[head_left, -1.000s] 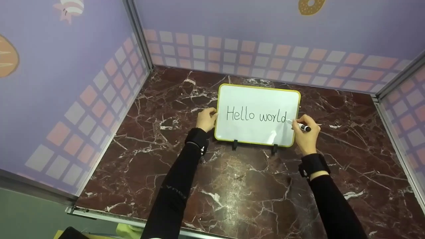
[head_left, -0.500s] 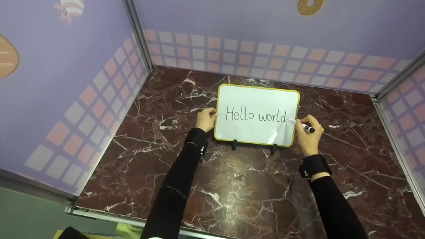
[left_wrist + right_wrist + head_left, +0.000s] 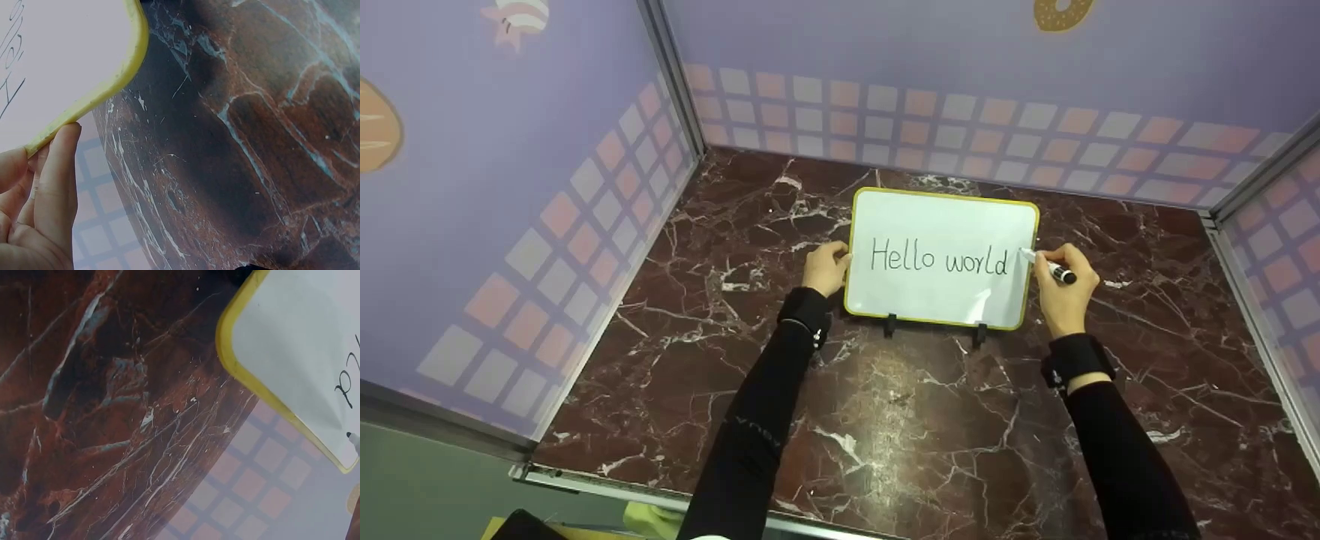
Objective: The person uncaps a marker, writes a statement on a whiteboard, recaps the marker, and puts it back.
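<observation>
A whiteboard (image 3: pixel 937 296) with a yellow rim stands on small black feet (image 3: pixel 890 325), bearing the words "Hello world" (image 3: pixel 976 262) in thin black letters. At its left edge, my left hand (image 3: pixel 826 268) pinches the rim between thumb and fingers; the left wrist view shows the fingertips (image 3: pixel 68 132) against the yellow rim (image 3: pixel 107 90). My right hand (image 3: pixel 1066 292) grips a white marker with a black end (image 3: pixel 1063 272), just off the board's right edge. The marker tip (image 3: pixel 350 435) is right of the "d", at or close to the board; contact cannot be told.
Dark red marbled tabletop (image 3: pixel 930 420) surrounds the board. Purple panels with pink and white squares (image 3: pixel 919 133) close in the back and both sides. A metal edge (image 3: pixel 607 480) runs along the table's front, with a yellow-green item (image 3: pixel 652 519) below it.
My right hand has moved slightly right and upward, carrying the marker tip from beside the foot of the "d" to higher up on its right. The left hand stays on the rim.
</observation>
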{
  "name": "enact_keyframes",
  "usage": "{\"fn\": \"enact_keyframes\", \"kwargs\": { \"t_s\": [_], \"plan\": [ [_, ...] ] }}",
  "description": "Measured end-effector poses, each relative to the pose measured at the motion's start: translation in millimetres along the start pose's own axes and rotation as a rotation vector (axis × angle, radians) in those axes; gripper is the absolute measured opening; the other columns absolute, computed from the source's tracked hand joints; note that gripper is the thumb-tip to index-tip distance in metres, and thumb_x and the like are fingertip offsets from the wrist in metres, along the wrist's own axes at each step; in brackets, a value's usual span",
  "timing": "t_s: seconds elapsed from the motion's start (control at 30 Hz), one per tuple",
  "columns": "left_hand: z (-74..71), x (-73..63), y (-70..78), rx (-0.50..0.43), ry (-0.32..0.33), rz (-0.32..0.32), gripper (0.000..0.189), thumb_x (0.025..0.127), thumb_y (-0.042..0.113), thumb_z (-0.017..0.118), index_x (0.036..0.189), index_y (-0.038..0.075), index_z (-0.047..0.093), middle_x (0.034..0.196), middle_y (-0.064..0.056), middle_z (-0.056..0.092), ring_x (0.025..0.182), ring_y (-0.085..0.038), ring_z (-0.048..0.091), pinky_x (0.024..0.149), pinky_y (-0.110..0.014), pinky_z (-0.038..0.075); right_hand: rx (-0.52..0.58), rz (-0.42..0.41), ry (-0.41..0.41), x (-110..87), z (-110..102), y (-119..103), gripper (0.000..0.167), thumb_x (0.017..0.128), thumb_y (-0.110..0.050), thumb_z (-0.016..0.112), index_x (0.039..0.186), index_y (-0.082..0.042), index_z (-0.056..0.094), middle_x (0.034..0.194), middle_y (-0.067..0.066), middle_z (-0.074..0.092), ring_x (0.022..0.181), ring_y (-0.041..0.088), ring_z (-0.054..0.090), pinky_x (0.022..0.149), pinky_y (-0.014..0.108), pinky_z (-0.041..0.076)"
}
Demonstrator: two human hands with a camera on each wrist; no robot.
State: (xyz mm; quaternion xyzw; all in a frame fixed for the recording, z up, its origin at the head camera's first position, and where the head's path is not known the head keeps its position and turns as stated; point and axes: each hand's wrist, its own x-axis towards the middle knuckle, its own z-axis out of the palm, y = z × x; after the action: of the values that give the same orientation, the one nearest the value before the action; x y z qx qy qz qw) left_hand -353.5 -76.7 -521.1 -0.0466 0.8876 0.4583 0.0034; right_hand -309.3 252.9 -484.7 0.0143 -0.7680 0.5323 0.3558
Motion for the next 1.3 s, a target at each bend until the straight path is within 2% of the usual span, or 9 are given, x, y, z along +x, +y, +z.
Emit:
{"fn": "enact_keyframes", "kwargs": {
  "t_s": [0.1,0.33,0.47,0.6,0.8,1.0,1.1,1.3],
  "plan": [
    [0.4,-0.2,0.0,0.008,0.007,0.002,0.021,0.1,0.013,0.058,0.116,0.002,0.067,0.106,-0.017,0.071,0.084,-0.03,0.072,0.07,-0.031,0.062,-0.024,-0.007,-0.009,0.6,0.1,3.6,0.01,0.084,0.009,0.064,0.08,0.018,0.06,0.085,0.026,0.069,0.062,0.0,0.058,0.06,0.011,0.048],
    [-0.7,0.7,-1.1,-0.011,0.004,0.008,0.023,0.1,0.014,0.058,0.118,0.001,0.066,0.111,-0.017,0.071,0.087,-0.029,0.071,0.071,-0.031,0.062,-0.105,-0.021,-0.026,2.8,1.2,37.2,0.011,0.081,0.01,0.067,0.073,0.011,0.06,0.074,0.021,0.064,0.06,-0.008,0.05,0.058,0.011,0.039],
    [-1.2,0.7,-0.8,-0.016,0.002,0.011,0.022,0.1,0.013,0.058,0.117,0.001,0.066,0.11,-0.016,0.071,0.085,-0.029,0.071,0.07,-0.03,0.062,-0.139,-0.014,-0.046,1.9,-1.2,40.9,0.013,0.081,0.009,0.067,0.071,0.007,0.059,0.069,0.015,0.063,0.058,-0.006,0.05,0.057,0.013,0.038],
    [-1.2,0.3,-0.5,-0.007,-0.001,0.021,0.022,0.1,0.014,0.058,0.116,0.001,0.067,0.107,-0.017,0.071,0.082,-0.028,0.07,0.068,-0.03,0.062,-0.149,-0.01,-0.034,0.4,-3.6,41.3,0.014,0.081,0.008,0.067,0.069,0.006,0.06,0.067,0.01,0.063,0.055,-0.007,0.052,0.054,0.011,0.039],
    [-1.8,-0.5,-0.3,0.0,0.002,0.025,0.023,0.1,0.014,0.058,0.117,0.001,0.066,0.108,-0.017,0.071,0.084,-0.029,0.071,0.068,-0.03,0.062,-0.101,-0.016,0.013,-5.2,-4.3,37.8,0.013,0.08,0.012,0.065,0.069,0.011,0.058,0.07,0.02,0.065,0.054,-0.009,0.05,0.053,0.006,0.039],
    [-2.3,-1.9,0.8,0.002,-0.011,0.008,0.025,0.101,0.015,0.057,0.12,0.002,0.066,0.112,-0.016,0.07,0.091,-0.029,0.07,0.074,-0.033,0.062,-0.109,-0.037,0.016,-14.4,-4.6,8.5,0.011,0.078,0.015,0.062,0.069,0.014,0.056,0.07,0.025,0.06,0.058,-0.004,0.044,0.056,0.007,0.03],
    [-1.5,-2.0,1.3,-0.019,-0.021,-0.001,0.026,0.101,0.014,0.056,0.122,0.001,0.065,0.114,-0.017,0.069,0.094,-0.03,0.071,0.076,-0.034,0.062,-0.103,-0.041,0.018,-15.4,-4.7,4.7,0.011,0.078,0.016,0.062,0.069,0.014,0.056,0.07,0.025,0.059,0.059,-0.003,0.045,0.057,0.007,0.03],
    [-0.9,-1.0,0.9,-0.015,-0.006,0.009,0.024,0.1,0.013,0.058,0.118,0.0,0.065,0.113,-0.017,0.07,0.093,-0.03,0.071,0.074,-0.033,0.063,-0.142,-0.037,0.003,-9.4,-3.9,41.5,0.012,0.08,0.009,0.065,0.07,0.008,0.058,0.07,0.016,0.062,0.061,-0.003,0.046,0.059,0.014,0.034]
  ]
}}
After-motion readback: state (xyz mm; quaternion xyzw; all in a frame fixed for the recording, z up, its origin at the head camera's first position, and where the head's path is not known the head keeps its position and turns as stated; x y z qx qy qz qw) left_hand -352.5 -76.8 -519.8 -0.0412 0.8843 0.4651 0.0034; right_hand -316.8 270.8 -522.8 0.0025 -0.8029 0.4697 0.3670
